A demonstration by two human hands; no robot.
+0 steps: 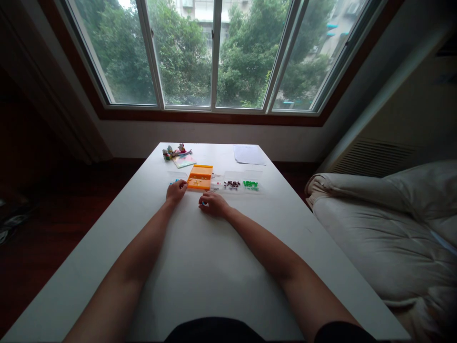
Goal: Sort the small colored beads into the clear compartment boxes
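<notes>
An orange box (pixel 203 170) lies open on the white table, with small yellowish pieces in its near half. My left hand (pixel 176 190) is at the box's left edge, fingers curled together; whatever they may hold is too small to make out. Just in front of the box, my right hand (pixel 213 204) rests low over the table, closed on a small blue piece (pixel 203 203). Blue pieces (pixel 174 182) lie in a clear box behind my left hand. To the right of the orange box are dark brown pieces (pixel 232 184) and green pieces (pixel 250 185) in clear boxes.
Small colourful figures (pixel 177 151) and a patterned card (pixel 184 161) are at the white table's (pixel 214 267) far left. White paper sheets (pixel 249 154) lie at the far right. A padded sofa (pixel 371 228) stands to the right, and a window is beyond the table.
</notes>
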